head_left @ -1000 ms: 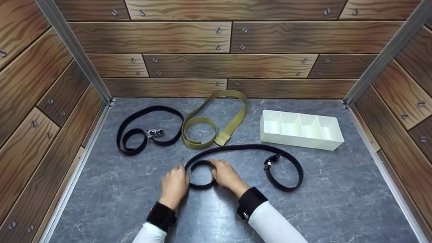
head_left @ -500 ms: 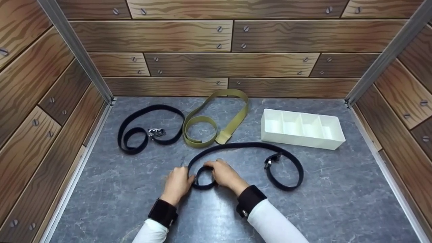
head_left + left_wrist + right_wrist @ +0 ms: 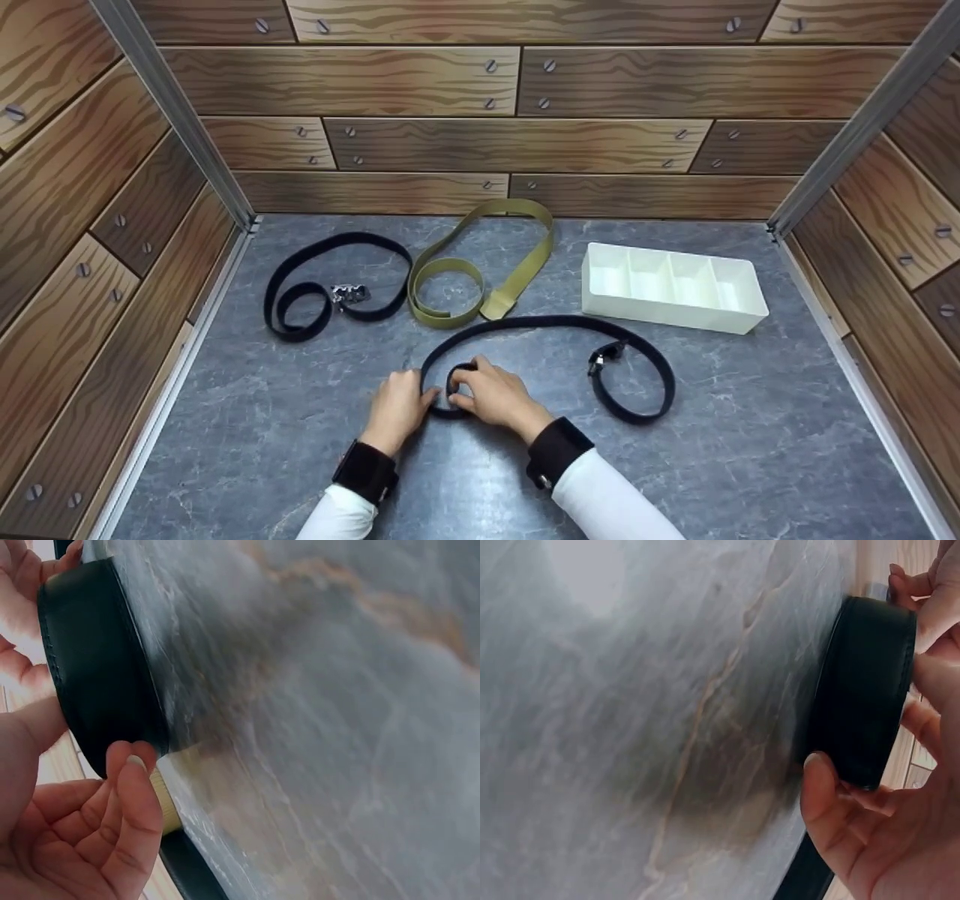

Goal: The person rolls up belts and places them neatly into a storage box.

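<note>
Near belt (image 3: 555, 322): smooth, black, stitched edge, lower centre of the frame, one end rolled into a coil (image 3: 862, 694)
Left hand (image 3: 395, 409): pinches the coil's left side
Right hand (image 3: 496, 391): pinches its right
Buckle (image 3: 597, 364): shiny metal

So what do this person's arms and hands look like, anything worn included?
Each arm wears white: left sleeve, right sleeve. A wide black left wristband and a similar right wristband show too, the right with a small shiny fitting. The left hand and right hand are ungloved.
</note>
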Demonstrator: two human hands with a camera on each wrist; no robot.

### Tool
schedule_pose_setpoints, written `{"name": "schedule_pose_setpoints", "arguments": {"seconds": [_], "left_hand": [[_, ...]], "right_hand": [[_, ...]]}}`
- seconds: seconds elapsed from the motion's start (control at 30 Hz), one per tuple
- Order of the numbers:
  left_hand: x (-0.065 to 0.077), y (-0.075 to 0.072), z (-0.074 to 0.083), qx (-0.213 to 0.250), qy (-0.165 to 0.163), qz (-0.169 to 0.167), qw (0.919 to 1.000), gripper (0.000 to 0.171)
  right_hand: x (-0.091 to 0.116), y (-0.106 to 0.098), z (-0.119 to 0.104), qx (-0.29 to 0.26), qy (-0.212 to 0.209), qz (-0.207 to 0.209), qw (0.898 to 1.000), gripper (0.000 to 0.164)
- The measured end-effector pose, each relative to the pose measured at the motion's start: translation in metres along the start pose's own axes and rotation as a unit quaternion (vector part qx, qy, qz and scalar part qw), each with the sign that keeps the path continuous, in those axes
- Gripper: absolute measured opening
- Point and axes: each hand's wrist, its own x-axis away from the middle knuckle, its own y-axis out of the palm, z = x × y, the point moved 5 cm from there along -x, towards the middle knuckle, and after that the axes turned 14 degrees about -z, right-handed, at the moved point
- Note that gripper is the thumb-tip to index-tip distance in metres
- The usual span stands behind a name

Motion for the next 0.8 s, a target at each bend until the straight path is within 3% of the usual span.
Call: {"name": "schedule_pose_setpoints", "arguments": {"seconds": [0.2,0.4,0.47,0.63,0.8], "left_hand": [[-0.002,0.0,0.0,0.003,-0.008,0.003,1.0,0.012],[-0.003,-0.001,-0.001,0.006,-0.001,0.01,0.9999,0.008],[-0.003,-0.001,-0.002,0.009,0.0,0.01,0.9999,0.008],[-0.005,-0.001,-0.003,0.021,-0.006,-0.007,0.9997,0.007],[-0.008,-0.002,-0.006,0.03,0.003,-0.012,0.9995,0.008]], "right_hand": [[0.005,-0.005,-0.007,0.056,-0.044,0.053,0.996,0.016],[0.007,-0.01,-0.015,0.142,-0.111,0.122,0.976,0.01],[0.008,-0.01,-0.017,0.154,-0.131,0.124,0.971,0.005],[0.009,-0.01,-0.018,0.16,-0.185,0.092,0.965,0.014],[0.011,-0.014,-0.016,0.136,-0.213,0.077,0.965,0.016]]}}
